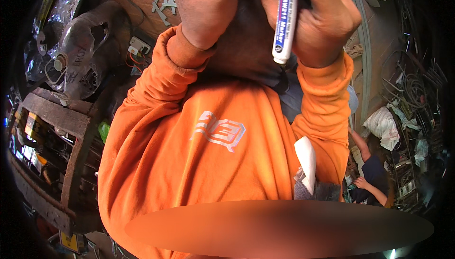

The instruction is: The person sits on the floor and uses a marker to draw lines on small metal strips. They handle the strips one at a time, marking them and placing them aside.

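Note:
My right hand [327, 19] is at the upper right, its fingers curled round a white marker [286, 24] with a blue label. The marker stands nearly upright in the picture, its white end pointing down toward my chest. Across from it, my left hand [204, 7] is raised at the upper left. The top edge cuts off its fingers, so whatever they hold or touch is hidden. A dark brown surface [244, 41] shows between my two wrists. Both arms wear orange sleeves.
Grey flat metal pieces [164, 0] lie on a wooden surface at upper left, near a white electrical box [139, 46] with red wires. A large cut plastic container [83, 50] and rusty frame [76, 121] stand left. Another person [377, 176] and a white sack [383, 127] are at right.

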### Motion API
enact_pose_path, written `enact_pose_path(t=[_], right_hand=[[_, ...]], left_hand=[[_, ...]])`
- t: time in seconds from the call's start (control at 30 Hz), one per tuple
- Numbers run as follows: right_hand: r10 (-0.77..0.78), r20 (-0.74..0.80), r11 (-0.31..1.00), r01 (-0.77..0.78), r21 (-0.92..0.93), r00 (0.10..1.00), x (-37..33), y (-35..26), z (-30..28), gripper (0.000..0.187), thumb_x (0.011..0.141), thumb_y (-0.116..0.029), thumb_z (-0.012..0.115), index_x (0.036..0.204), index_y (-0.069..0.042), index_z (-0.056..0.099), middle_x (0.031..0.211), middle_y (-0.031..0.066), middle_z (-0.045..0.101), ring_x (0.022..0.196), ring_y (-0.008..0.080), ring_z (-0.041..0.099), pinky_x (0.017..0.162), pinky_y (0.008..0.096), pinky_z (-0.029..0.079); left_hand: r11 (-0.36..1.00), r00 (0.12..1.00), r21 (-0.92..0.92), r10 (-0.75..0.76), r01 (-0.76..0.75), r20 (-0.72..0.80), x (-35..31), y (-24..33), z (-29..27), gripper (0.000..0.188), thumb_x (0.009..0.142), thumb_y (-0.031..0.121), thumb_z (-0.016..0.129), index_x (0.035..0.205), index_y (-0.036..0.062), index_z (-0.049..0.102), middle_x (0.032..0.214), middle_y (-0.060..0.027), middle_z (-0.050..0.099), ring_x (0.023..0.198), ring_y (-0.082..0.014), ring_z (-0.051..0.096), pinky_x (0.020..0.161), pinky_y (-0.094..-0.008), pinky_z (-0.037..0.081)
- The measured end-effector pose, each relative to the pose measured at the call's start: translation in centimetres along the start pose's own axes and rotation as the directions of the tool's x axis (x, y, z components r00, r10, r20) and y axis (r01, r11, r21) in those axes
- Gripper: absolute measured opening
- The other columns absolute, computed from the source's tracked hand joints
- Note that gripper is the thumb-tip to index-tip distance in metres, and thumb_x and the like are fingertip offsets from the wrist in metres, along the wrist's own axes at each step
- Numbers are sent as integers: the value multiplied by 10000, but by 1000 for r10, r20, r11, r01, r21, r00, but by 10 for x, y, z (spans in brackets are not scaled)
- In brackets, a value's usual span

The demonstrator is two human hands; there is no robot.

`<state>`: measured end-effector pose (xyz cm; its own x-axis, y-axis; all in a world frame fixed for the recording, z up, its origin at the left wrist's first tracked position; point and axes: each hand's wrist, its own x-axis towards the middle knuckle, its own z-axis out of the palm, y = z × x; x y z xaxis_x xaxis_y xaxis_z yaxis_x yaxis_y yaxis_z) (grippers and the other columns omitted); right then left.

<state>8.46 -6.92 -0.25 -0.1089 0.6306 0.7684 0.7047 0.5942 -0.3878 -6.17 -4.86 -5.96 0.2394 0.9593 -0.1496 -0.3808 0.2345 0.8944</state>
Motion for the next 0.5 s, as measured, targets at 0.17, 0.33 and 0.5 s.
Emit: enact_pose_path(t=[0.17, 0.33, 0.5], right_hand=[[403, 36, 911, -405, 73, 914, 1, -20, -21, 283, 767, 70, 771, 1038, -1, 735, 742, 66, 690, 654, 138, 678, 595, 265, 540], [422, -31, 906, -422, -12, 906, -25, -23, -28, 275, 777, 51, 783, 1041, 3, 718, 785, 85, 719, 693, 129, 704, 597, 242, 554], [400, -40, 917, -399, 28, 916, -32, -26, -22, 252, 791, 68, 774, 1029, 13, 711, 796, 92, 715, 694, 138, 706, 597, 242, 554]], left_hand=[[997, 999, -72, -38, 38, 0, 6, -3, -8, 183, 978, 79, 651, 806, 19, 655, 690, 3, 599, 609, -61, 487, 570, -219, 355], [997, 999, 57, 53, -53, 4, 10, -1, -6, 174, 985, 95, 653, 834, 9, 668, 689, 2, 589, 612, -66, 483, 575, -221, 354], [989, 990, 65, 134, -131, -47, 19, 8, -4, 162, 990, 98, 649, 881, -14, 689, 705, 0, 593, 620, -69, 487, 590, -223, 371]])
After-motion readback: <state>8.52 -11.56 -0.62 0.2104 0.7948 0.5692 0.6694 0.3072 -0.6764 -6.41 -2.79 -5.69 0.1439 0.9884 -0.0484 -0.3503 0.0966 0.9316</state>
